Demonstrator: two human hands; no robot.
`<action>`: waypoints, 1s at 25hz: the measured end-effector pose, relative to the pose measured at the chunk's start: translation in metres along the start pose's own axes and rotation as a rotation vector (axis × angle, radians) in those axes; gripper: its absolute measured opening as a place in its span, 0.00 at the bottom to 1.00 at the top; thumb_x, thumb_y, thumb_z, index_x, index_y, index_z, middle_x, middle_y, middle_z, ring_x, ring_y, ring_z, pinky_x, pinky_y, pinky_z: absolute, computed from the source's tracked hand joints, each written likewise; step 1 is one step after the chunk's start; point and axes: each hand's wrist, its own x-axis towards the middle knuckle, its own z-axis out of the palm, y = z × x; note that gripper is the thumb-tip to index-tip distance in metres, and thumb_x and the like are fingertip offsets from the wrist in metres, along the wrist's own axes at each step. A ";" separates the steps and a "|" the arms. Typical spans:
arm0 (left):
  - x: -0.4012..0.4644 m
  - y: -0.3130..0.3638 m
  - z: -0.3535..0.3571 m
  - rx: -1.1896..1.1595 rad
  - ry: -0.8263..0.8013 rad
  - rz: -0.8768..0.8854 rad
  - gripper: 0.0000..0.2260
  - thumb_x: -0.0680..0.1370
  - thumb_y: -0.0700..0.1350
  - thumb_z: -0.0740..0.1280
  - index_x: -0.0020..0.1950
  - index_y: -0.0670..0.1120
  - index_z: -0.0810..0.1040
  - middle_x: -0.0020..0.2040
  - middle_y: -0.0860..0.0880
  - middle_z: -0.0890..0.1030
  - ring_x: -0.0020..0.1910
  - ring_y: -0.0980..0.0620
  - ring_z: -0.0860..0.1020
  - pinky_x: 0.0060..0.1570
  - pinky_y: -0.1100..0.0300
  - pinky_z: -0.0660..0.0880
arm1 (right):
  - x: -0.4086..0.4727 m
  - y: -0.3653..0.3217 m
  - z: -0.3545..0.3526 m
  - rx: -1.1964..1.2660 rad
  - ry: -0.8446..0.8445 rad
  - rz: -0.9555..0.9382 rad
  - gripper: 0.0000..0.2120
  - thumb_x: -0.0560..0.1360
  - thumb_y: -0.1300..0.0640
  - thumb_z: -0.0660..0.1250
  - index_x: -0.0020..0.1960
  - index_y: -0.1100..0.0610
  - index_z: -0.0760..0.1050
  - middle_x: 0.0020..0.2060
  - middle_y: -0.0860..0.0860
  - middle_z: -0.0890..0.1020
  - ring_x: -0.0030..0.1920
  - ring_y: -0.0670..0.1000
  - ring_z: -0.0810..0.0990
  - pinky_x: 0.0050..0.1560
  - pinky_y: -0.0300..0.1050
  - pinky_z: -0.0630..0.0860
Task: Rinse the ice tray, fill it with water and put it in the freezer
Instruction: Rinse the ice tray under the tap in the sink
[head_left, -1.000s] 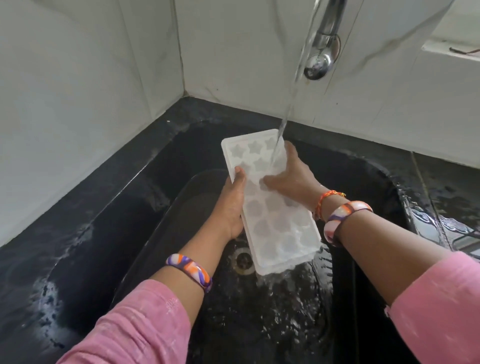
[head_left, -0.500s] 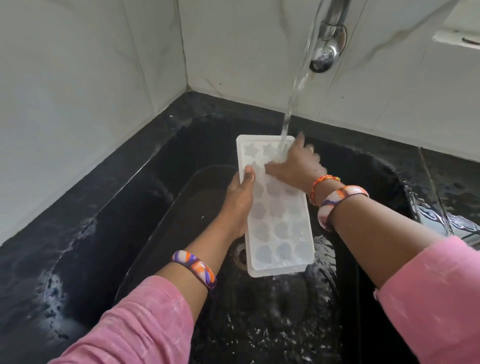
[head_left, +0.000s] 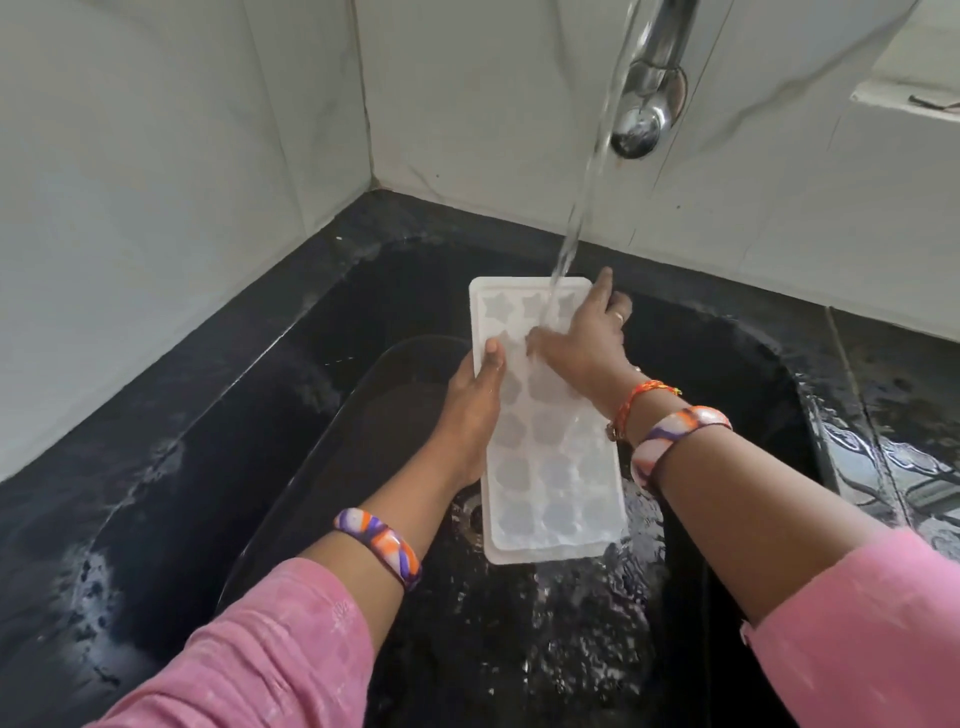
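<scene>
A white ice tray (head_left: 553, 467) with star and flower shaped cells is held lengthwise over the black sink (head_left: 395, 270). My left hand (head_left: 470, 400) grips its left long edge, thumb on top. My right hand (head_left: 582, 338) lies flat on the tray's far half, fingers spread over the cells and the far right corner. A stream of water (head_left: 576, 228) from the chrome tap (head_left: 644, 98) lands on the tray's far end beside my right hand. Water spills off the tray's near end.
A dark translucent tub (head_left: 332, 431) sits in the sink under my left hand. The drain (head_left: 475, 514) shows just left of the tray. White tiled walls meet in a corner behind. The wet black counter (head_left: 904, 426) runs to the right.
The tray has straightened and shifted slightly right under the stream. My right hand slid from the tray's middle to its far right corner. My left hand kept its grip.
</scene>
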 end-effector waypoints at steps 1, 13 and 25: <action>0.001 0.001 -0.002 0.007 0.017 0.012 0.19 0.80 0.56 0.56 0.67 0.50 0.71 0.62 0.44 0.79 0.59 0.44 0.79 0.59 0.44 0.76 | 0.001 0.000 0.001 0.054 -0.054 0.050 0.48 0.73 0.51 0.68 0.76 0.51 0.35 0.76 0.56 0.43 0.73 0.63 0.59 0.67 0.60 0.68; 0.004 0.009 -0.005 0.081 0.010 -0.068 0.25 0.78 0.62 0.52 0.69 0.49 0.71 0.63 0.44 0.79 0.59 0.44 0.79 0.62 0.44 0.74 | -0.001 0.005 -0.009 0.087 -0.093 -0.077 0.45 0.73 0.58 0.69 0.77 0.47 0.42 0.65 0.56 0.71 0.49 0.53 0.76 0.44 0.49 0.81; -0.006 0.011 0.005 0.200 0.075 -0.057 0.32 0.76 0.68 0.48 0.63 0.47 0.76 0.59 0.44 0.81 0.57 0.44 0.79 0.61 0.45 0.75 | 0.014 0.006 -0.005 -0.030 -0.065 0.056 0.44 0.72 0.46 0.68 0.77 0.53 0.46 0.73 0.59 0.62 0.70 0.63 0.66 0.66 0.61 0.70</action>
